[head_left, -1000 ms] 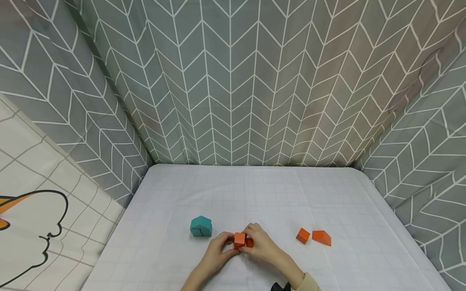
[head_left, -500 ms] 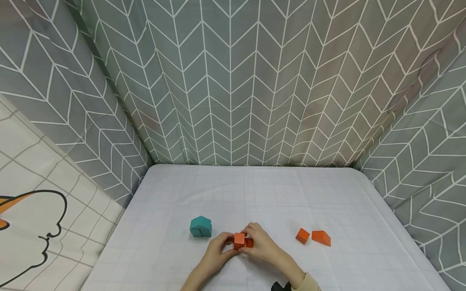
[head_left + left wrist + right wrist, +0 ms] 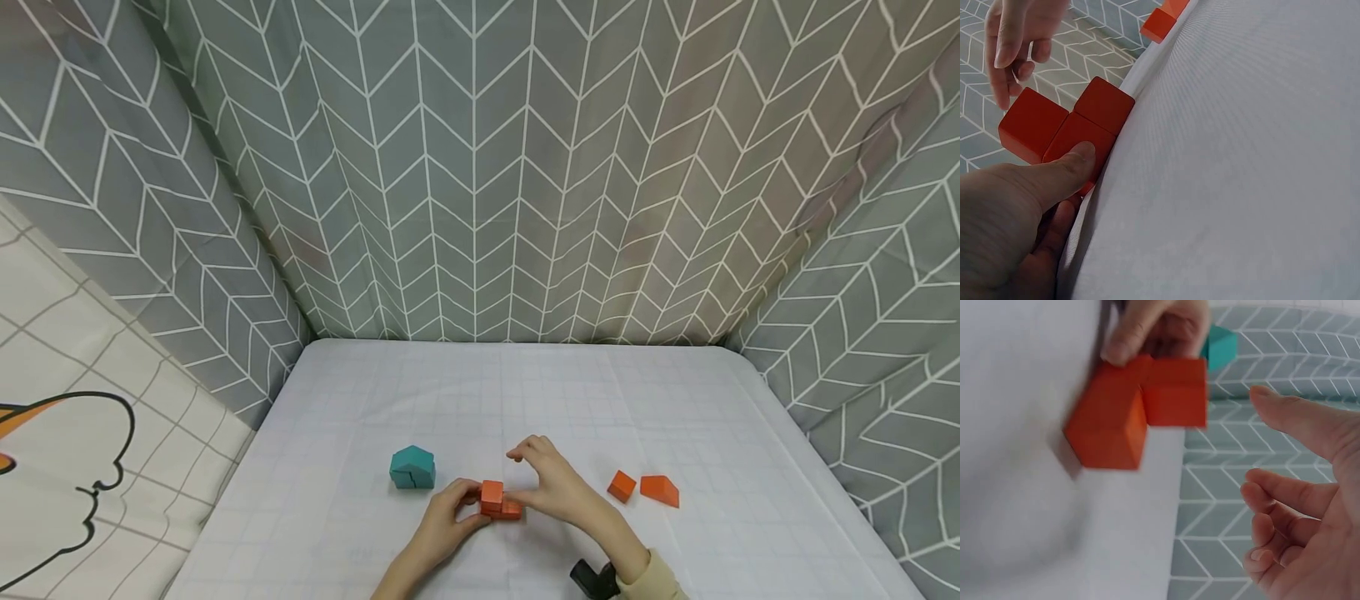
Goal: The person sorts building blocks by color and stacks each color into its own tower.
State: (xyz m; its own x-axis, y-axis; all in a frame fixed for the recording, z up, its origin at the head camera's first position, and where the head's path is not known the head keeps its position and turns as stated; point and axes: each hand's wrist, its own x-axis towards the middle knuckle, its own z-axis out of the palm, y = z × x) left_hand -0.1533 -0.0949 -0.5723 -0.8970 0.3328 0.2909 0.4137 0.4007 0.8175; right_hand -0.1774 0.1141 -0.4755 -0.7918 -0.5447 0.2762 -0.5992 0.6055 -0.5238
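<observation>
Several orange blocks stand joined in an L-shape on the table, a cube [image 3: 492, 493] raised on top and a lower block [image 3: 513, 509] reaching to the right. My left hand [image 3: 444, 525] pinches the base block [image 3: 1082, 139] from the side, thumb laid on its face in the left wrist view. Beside and above them is my right hand [image 3: 553, 485], thumb and fingers spread apart and holding nothing. In the right wrist view a gap separates that right hand [image 3: 1310, 494] from the orange blocks [image 3: 1107, 425].
Left of the hands sits a group of teal blocks [image 3: 412, 468]. A loose orange cube [image 3: 622, 487] and an orange wedge-shaped block [image 3: 660, 491] lie to the right. White cloth covers the table [image 3: 360, 375]; patterned curtains [image 3: 480, 208] surround it.
My right hand has let go of the orange blocks and risen a little up and to the right, its fingers spreading. The left hand keeps its place on the base block.
</observation>
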